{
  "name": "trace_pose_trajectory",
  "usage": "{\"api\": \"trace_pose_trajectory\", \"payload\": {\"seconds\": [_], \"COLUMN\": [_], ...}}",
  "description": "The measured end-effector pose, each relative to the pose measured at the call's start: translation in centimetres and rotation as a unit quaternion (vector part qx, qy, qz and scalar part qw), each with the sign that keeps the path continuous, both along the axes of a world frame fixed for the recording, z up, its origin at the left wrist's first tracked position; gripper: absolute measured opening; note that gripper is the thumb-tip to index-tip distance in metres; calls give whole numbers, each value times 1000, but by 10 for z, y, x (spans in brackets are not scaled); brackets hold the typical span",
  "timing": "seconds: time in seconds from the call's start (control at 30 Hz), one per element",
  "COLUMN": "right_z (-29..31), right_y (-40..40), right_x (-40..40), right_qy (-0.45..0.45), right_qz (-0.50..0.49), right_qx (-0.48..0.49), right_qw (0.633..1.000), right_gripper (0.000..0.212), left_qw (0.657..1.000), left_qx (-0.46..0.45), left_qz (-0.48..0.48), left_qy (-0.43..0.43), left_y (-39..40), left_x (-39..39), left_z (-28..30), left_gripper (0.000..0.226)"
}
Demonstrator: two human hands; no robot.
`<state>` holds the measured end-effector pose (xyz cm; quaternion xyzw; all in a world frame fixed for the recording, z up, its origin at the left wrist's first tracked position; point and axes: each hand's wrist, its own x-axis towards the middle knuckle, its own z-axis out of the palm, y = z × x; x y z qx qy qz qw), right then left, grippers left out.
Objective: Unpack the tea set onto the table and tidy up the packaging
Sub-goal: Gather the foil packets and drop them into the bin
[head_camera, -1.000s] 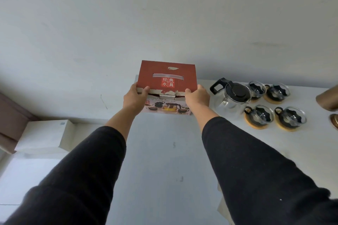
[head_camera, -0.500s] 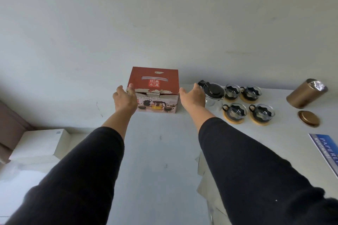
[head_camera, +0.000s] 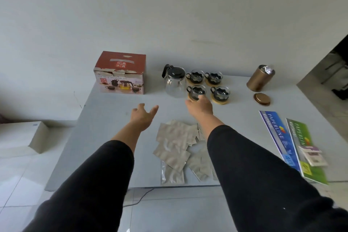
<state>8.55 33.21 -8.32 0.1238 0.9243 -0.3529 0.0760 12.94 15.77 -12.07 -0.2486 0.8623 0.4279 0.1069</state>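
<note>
Beside teapot (head_camera: pixel 174 83): four cups (head_camera: pixel 196 91) | right: tin (head_camera: pixel 259 78) | near edge: wrappers (head_camera: pixel 175 149)

Gold canister (head_camera: pixel 259 78), loose lid (head_camera: pixel 262 99) near; two paper reams (head_camera: pixel 293 143); white box (head_camera: pixel 20 133) on floor.

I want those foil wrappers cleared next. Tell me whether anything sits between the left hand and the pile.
Nothing visible does. The left hand hovers open over bare table, and the foil wrappers lie just to its right and nearer the person.

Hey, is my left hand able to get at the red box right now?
Probably yes: the left hand is open, and only bare table lies between it and the red box.
</note>
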Motion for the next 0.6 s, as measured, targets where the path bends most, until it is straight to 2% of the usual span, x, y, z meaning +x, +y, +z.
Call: {"api": "trace_pose_trajectory", "payload": {"seconds": [0.1,0.3,0.47,0.6], "right_z": [-7,-31,-65,-80], "right_y": [22,61,81,89], "right_x": [13,36,50,51], "right_qy": [-34,-96,-163,-226], "right_qz": [-12,-44,-44,-31], "right_qx": [0,-3,14,90], "right_qw": [999,994,986,969], "right_gripper": [60,73,89,112], "left_qw": [997,971,953,954], "left_qx": [-12,-56,-77,-135], "left_qz": [-42,-169,-189,-175], "left_qy": [-65,-158,-222,-202], "left_y": [20,51,81,98], "left_x": [12,37,58,66], "left_z": [-10,-33,-65,-85], "left_gripper": [88,132,148,152]}}
